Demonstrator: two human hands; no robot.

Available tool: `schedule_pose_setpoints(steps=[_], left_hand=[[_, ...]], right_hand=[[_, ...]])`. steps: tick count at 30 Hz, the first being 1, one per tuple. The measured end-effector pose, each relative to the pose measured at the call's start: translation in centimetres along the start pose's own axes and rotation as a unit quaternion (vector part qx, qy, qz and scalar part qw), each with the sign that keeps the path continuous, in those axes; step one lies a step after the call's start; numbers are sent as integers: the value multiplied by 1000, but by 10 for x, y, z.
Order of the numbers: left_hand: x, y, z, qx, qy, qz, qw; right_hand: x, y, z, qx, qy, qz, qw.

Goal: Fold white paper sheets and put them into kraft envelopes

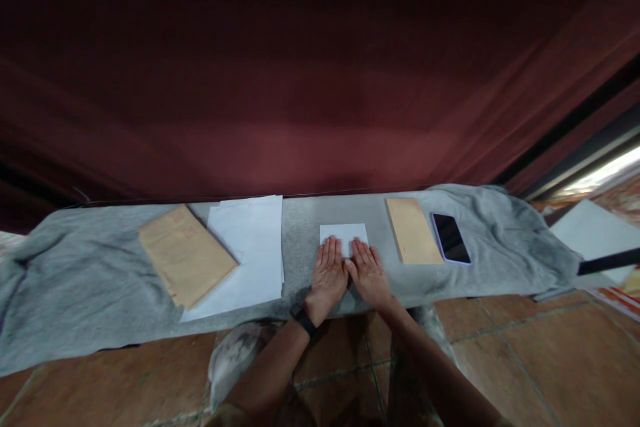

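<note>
A small white sheet of paper (345, 231), which looks folded, lies on the grey cloth in front of me. Flat on its left part rests my left hand (329, 273), fingers stretched out and pointing away from me. My right hand (369, 272) lies flat on the right part, its fingers straight too. The thumbs come close together between the hands. The near part of the paper is hidden under both palms. Neither hand grips anything.
Left of my hands is a stack of white paper (260, 260), with brown envelopes (183, 253) overlapping it. To the right lie a tan envelope stack (413, 230) and a phone (451, 239). A grey cloth (85, 273) covers the narrow bench; a dark red curtain (320, 93) hangs behind.
</note>
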State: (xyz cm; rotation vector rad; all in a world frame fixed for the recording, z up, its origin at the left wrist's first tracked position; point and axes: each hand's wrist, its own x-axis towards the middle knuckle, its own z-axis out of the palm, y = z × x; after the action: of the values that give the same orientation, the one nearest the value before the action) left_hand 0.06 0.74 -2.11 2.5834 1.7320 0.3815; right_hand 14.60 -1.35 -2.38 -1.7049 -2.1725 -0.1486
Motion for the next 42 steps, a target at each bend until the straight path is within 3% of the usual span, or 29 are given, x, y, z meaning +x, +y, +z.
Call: schedule_pose_setpoints(steps=[7, 15, 19, 25, 30, 42], left_hand=[[4, -10, 4, -17, 39, -73, 996], [11, -9, -11, 3, 33, -133, 991], [21, -6, -18, 4, 29, -98, 995], [43, -3, -18, -15, -13, -3, 1000], [49, -6, -13, -10, -40, 2, 999], [49, -11, -10, -1, -24, -49, 999]], right_hand=[[-5, 8, 1, -23, 15, 40, 999], [-8, 10, 0, -24, 17, 64, 998], [1, 10, 1, 1, 15, 75, 997], [38, 3, 4, 56, -24, 69, 996], [59, 0, 8, 43, -65, 71, 994], [52, 15, 17, -16, -28, 67, 997]])
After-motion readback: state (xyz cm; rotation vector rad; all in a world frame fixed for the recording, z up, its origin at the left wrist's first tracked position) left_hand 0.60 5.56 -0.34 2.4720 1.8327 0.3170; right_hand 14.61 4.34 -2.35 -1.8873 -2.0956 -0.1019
